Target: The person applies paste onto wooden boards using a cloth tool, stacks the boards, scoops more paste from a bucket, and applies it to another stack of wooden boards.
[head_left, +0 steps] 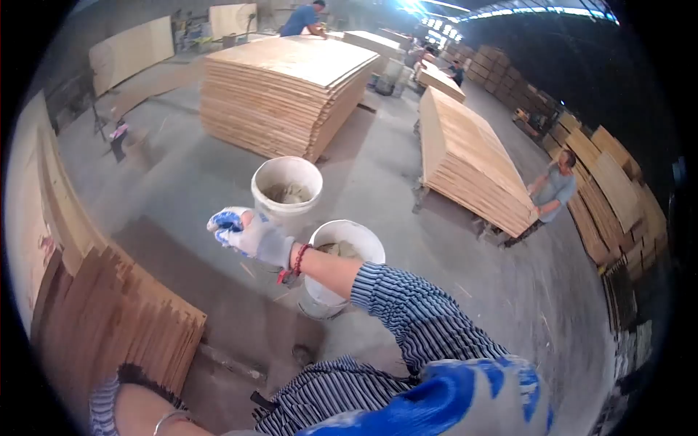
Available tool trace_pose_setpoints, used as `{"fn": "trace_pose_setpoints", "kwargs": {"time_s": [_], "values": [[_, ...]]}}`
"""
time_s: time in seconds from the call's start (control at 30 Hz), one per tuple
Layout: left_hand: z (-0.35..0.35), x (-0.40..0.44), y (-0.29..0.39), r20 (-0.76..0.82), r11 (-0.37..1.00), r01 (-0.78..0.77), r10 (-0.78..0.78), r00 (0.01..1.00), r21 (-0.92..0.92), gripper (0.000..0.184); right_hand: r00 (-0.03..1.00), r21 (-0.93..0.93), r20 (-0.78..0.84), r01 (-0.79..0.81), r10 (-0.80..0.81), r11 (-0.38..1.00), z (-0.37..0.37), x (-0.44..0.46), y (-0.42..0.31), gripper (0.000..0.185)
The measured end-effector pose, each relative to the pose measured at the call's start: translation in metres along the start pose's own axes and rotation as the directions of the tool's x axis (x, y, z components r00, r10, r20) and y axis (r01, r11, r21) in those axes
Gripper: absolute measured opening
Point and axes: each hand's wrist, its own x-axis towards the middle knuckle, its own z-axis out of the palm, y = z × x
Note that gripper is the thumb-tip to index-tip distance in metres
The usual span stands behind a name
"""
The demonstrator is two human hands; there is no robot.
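My right hand (pixel 251 236), in a white glove with blue coating, reaches across to the left with its fingers curled in. Nothing shows between them. A red bead bracelet (pixel 297 260) circles that wrist, and the striped sleeve (pixel 429 312) is bunched up the forearm. At the bottom edge my left hand (pixel 465 400), gloved alike, lies closed against this sleeve near the elbow; its fingertips are partly hidden. Beyond the right hand stands a white bucket (pixel 267 200) with greyish paste inside. A second white bucket (pixel 320 301) sits partly behind the right forearm, also holding paste.
A tall stack of wooden sheets (pixel 254 105) stands ahead, and a person in blue (pixel 299 20) leans over it. Another person (pixel 558 190) touches the long stack (pixel 472 152) at right. Brown boards (pixel 116 320) stand close on my left. More wood lines the right wall.
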Motion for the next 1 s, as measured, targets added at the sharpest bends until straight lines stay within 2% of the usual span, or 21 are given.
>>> {"fn": "trace_pose_setpoints", "kwargs": {"time_s": [0.1,0.17,0.2,0.23,0.3,0.33,0.37,0.47,0.5,0.57,0.63,0.7,0.73,0.77,0.8,0.83,0.87,0.9,0.93,0.97,1.0], "values": [[0.006,0.004,0.004,0.007,1.000,-0.024,0.024,1.000,0.001,0.031,0.999,-0.061,-0.046,-0.015,0.012,0.998,-0.005,-0.013,0.008,0.013],[0.002,0.017,0.012,0.008,0.998,-0.060,0.060,0.998,0.004,0.031,0.979,-0.222,-0.102,0.150,-0.175,0.963,-0.011,-0.018,0.018,0.012],[0.003,0.021,0.013,0.011,0.997,-0.074,0.074,0.997,0.008,0.031,0.990,-0.084,-0.074,0.111,-0.117,0.990,-0.011,-0.019,0.020,0.013],[0.003,0.024,0.015,0.011,0.996,-0.087,0.087,0.996,0.008,0.031,0.988,-0.087,-0.090,0.114,-0.122,0.990,-0.015,-0.025,0.022,0.013],[0.005,0.029,0.018,0.013,0.993,-0.118,0.118,0.993,0.008,0.032,0.996,-0.187,-0.071,-0.067,0.055,0.980,-0.022,-0.038,0.025,0.018],[0.005,0.031,0.020,0.013,0.991,-0.132,0.132,0.991,0.007,0.032,0.996,-0.084,-0.063,-0.067,0.062,0.994,-0.023,-0.041,0.037,0.018],[0.007,0.032,0.022,0.014,0.989,-0.149,0.149,0.989,0.010,0.032,0.995,-0.084,-0.080,-0.063,0.057,0.994,-0.026,-0.048,0.050,0.018],[0.007,0.035,0.027,0.010,0.980,-0.199,0.199,0.980,0.006,0.032,0.982,-0.196,-0.184,0.001,-0.038,0.981,-0.037,-0.069,0.088,0.018],[0.007,0.036,0.028,0.007,0.976,-0.216,0.216,0.976,0.003,0.032,0.979,-0.201,-0.197,0.003,-0.043,0.980,-0.041,-0.081,0.074,0.018],[0.007,0.037,0.030,0.003,0.968,-0.250,0.250,0.968,0.001,0.032,0.940,-0.009,-0.173,-0.299,0.293,0.954,-0.057,-0.121,0.044,0.017],[0.007,0.037,0.026,-0.016,0.963,-0.271,0.271,0.963,0.011,0.032,0.936,0.047,-0.207,-0.279,0.283,0.959,-0.075,-0.152,0.070,0.017],[0.005,0.040,0.022,-0.057,0.952,-0.306,0.307,0.950,0.022,0.032,0.897,0.030,-0.362,-0.261,0.254,0.965,-0.093,-0.188,0.092,0.013],[0.008,0.042,0.014,-0.091,0.952,-0.302,0.306,0.948,0.049,0.032,0.877,-0.090,-0.404,-0.321,0.260,0.943,-0.108,-0.201,0.100,0.015],[0.013,0.039,0.000,-0.205,0.974,-0.212,0.224,0.953,0.080,0.032,0.855,-0.202,-0.445,-0.385,0.265,0.901,-0.124,-0.215,0.108,0.017],[0.023,0.038,-0.022,-0.349,0.998,-0.013,0.032,0.937,0.056,0.028,0.846,-0.360,-0.503,-0.390,0.176,0.848,-0.138,-0.232,0.157,0.019],[0.028,0.021,-0.056,-0.331,0.999,-0.021,0.035,0.943,0.048,0.028,0.837,-0.505,-0.541,-0.398,0.079,0.766,-0.154,-0.245,0.194,0.021],[0.030,-0.005,-0.095,-0.370,0.918,0.315,-0.214,0.904,0.239,0.028,0.802,-0.195,-0.482,-0.492,0.354,0.849,-0.179,-0.249,0.205,0.028],[0.034,-0.008,-0.114,-0.455,0.695,0.599,-0.418,0.787,0.398,0.029,0.792,-0.178,-0.484,-0.504,0.371,0.845,-0.196,-0.249,0.184,0.028],[0.049,-0.010,-0.134,-0.584,0.765,0.599,-0.380,0.717,0.238,0.031,0.778,-0.267,-0.513,-0.547,0.363,0.794,-0.211,-0.249,0.161,0.030],[0.058,-0.013,-0.174,-0.607,0.747,0.570,-0.287,0.741,0.342,0.036,0.765,-0.351,-0.539,-0.585,0.353,0.731,-0.229,-0.241,0.148,0.033],[0.057,-0.012,-0.178,-0.584,0.608,0.705,-0.439,0.683,0.366,0.040,0.808,-0.237,-0.483,-0.491,0.337,0.838,-0.249,-0.234,0.183,0.035]]}}
